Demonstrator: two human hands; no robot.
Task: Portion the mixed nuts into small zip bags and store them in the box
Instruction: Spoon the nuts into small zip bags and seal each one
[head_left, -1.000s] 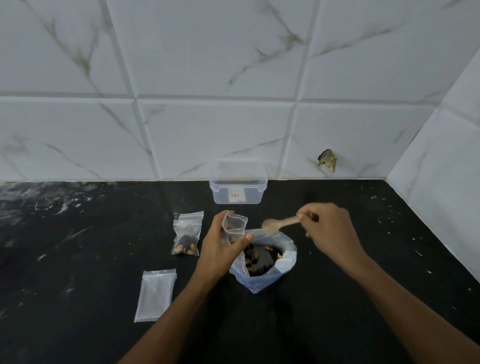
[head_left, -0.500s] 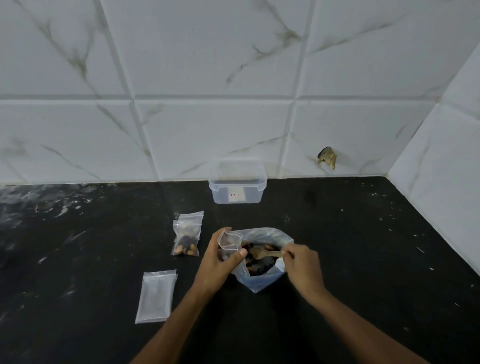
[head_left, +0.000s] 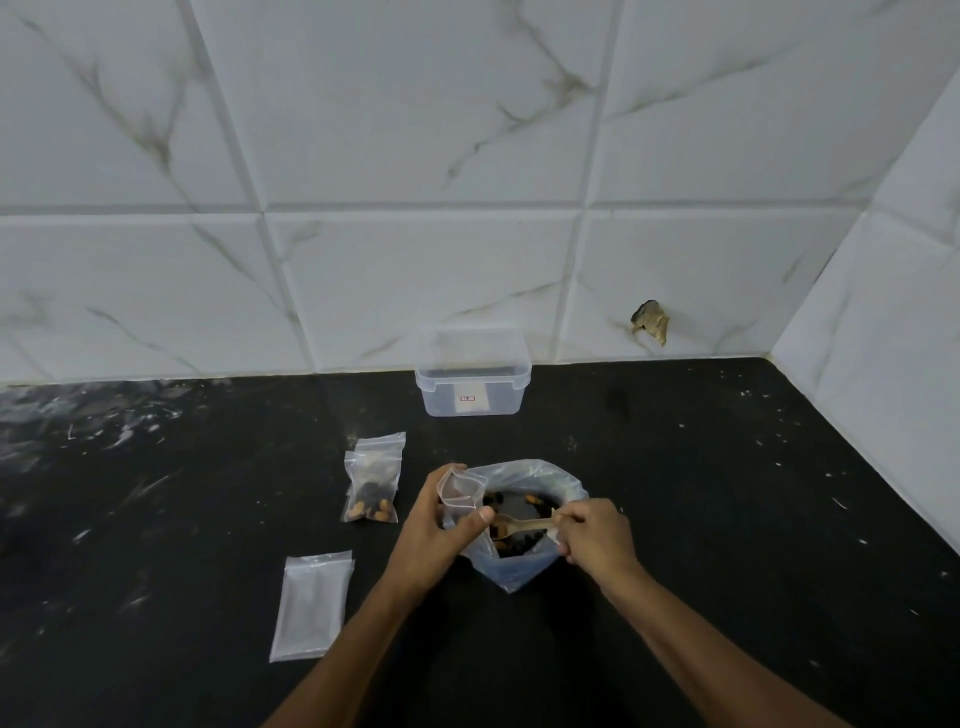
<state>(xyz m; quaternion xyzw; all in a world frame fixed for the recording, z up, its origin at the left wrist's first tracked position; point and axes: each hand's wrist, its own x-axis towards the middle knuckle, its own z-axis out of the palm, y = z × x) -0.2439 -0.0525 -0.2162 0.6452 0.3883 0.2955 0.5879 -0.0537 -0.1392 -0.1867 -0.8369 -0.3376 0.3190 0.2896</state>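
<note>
The left hand pinched one small zip bag open; the right hand gripped a wooden spoon inside the nut bag — mid-counter, black countertop bare rightward. One filled bag, one empty bag, one box at the wall.

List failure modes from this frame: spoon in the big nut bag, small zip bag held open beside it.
1. The left hand pinches the small zip bag open by one edge; its mouth is narrow, so nuts off the wooden spoon may miss and scatter on the black counter.
2. The big nut bag is soft and stands unsupported; scooping by the right hand could tip it.
3. The clear box sits far back by the wall, so a filled bag could drop during the long reach.
</note>
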